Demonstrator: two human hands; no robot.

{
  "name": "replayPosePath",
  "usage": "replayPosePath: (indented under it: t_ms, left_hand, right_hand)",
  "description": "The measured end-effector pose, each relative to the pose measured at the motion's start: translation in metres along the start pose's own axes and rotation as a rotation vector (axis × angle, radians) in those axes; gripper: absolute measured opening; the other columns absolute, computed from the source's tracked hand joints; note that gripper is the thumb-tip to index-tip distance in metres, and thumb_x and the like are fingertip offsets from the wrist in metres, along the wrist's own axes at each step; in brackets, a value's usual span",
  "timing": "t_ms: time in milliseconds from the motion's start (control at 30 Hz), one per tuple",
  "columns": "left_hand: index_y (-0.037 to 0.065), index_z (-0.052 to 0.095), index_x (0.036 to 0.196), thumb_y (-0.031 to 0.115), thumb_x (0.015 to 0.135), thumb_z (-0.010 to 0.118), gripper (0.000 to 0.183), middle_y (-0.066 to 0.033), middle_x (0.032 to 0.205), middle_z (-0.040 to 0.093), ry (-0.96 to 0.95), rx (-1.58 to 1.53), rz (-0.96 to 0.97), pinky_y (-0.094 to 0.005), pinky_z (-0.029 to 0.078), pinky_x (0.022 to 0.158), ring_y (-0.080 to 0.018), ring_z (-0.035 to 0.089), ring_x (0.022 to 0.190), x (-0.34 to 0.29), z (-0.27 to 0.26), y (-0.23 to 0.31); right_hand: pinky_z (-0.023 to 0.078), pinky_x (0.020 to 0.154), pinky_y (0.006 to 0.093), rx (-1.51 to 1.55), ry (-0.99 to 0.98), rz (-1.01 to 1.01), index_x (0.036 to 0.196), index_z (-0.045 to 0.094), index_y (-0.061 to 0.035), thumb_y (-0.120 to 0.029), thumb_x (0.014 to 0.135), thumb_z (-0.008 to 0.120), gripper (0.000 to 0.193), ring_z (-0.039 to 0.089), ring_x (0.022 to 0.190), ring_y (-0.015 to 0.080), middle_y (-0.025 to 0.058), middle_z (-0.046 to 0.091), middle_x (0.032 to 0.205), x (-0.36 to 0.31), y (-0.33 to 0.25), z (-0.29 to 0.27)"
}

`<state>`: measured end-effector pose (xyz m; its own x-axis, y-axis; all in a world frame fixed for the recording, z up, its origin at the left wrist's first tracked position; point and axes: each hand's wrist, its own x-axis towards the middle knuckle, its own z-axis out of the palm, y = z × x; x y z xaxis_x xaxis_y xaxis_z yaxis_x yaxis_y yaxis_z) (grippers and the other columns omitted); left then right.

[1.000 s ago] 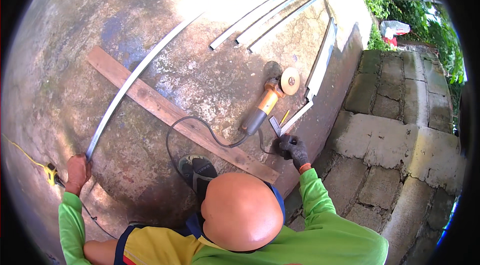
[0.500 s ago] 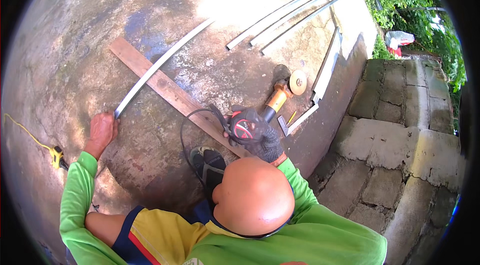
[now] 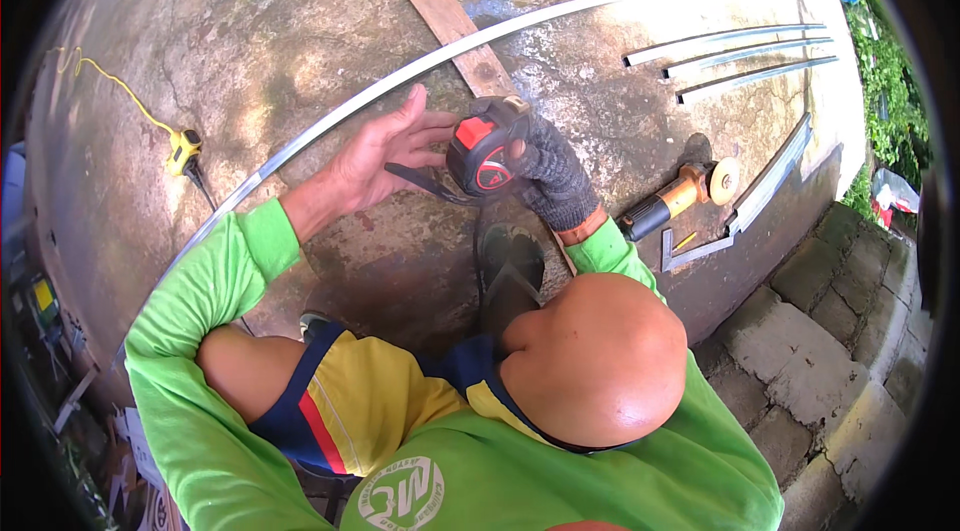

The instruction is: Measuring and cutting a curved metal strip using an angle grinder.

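My gloved right hand [image 3: 553,176] is wrapped around a black and red tape measure [image 3: 487,159], held above the floor in front of my knees. My bare left hand [image 3: 385,153] is open, palm toward the tape measure, its fingertips close to the case and the black strap hanging from it. Beyond that hand, a long pale metal tube [image 3: 400,78] lies across a wooden plank [image 3: 432,3], its near stretch passing by my left forearm. On the floor right of my glove rests an angle grinder [image 3: 682,193] with an orange body and a pale disc.
Three shorter metal tubes [image 3: 745,49] lie at the far right. A small square [image 3: 700,252] and a yellow pencil [image 3: 685,241] sit below the grinder. A yellow cord connector [image 3: 184,151] is on the left. Concrete block steps [image 3: 800,341] border the right side.
My left hand has let go of the metal tube's end and moved right to the tape measure. The tape measure has risen a little in my right hand. The view has shifted left.
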<state>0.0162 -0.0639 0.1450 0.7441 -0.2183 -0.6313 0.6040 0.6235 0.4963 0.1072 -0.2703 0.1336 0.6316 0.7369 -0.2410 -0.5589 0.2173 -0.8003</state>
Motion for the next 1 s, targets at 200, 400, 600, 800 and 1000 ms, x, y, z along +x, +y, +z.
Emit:
replayPosePath:
  t_ms: [200,400,600,800,1000]
  left_hand:
    - [0.001,0.045,0.137,0.053,0.096,0.055,0.067,-0.0124,0.118,0.056,-0.192,-0.136,0.018,-0.051,0.055,0.089,-0.0229,0.061,0.105,-0.004,0.0,-0.003]
    - [0.003,0.046,0.143,0.043,0.09,0.069,0.07,-0.0174,0.132,0.056,0.048,0.328,0.1,-0.0342,0.061,0.074,-0.0259,0.066,0.097,-0.001,0.001,-0.003]
    - [0.003,0.05,0.14,0.053,0.076,0.079,0.086,-0.0227,0.13,0.052,0.185,0.973,0.194,-0.0423,0.052,0.092,-0.0334,0.058,0.114,-0.002,0.005,-0.014]
    - [0.0,0.059,0.129,0.061,0.065,0.081,0.091,-0.0259,0.123,0.053,0.189,1.322,0.133,-0.0451,0.045,0.097,-0.038,0.054,0.118,-0.01,0.01,-0.018]
    - [-0.001,0.065,0.113,0.046,0.064,0.088,0.072,-0.01,0.098,0.061,0.012,1.12,-0.036,-0.0367,0.048,0.085,-0.024,0.062,0.09,-0.01,0.027,-0.003]
  right_hand:
    - [0.053,0.083,0.0294,-0.318,-0.036,0.037,0.127,0.057,-0.0047,-0.02,0.087,0.075,0.047,0.061,0.097,0.0128,0.0071,0.064,0.109,0.006,0.006,0.01]
    - [0.054,0.073,0.0253,-0.519,0.118,0.034,0.119,0.062,0.0003,-0.012,0.087,0.074,0.037,0.063,0.083,0.0098,0.0056,0.068,0.095,0.005,0.002,0.009]
    - [0.053,0.07,0.0254,-0.472,0.122,0.126,0.111,0.065,0.0025,-0.009,0.088,0.072,0.027,0.063,0.079,0.0103,0.0067,0.07,0.093,0.001,0.006,-0.002]
    - [0.053,0.075,0.0264,-0.489,0.05,0.219,0.106,0.067,0.0013,-0.006,0.085,0.074,0.023,0.063,0.084,0.0106,0.0058,0.069,0.091,-0.007,0.009,-0.002]
    - [0.052,0.076,0.0273,-0.348,0.017,0.174,0.102,0.07,-0.0003,-0.006,0.083,0.074,0.02,0.062,0.083,0.0111,0.0043,0.069,0.09,-0.018,0.017,-0.011]
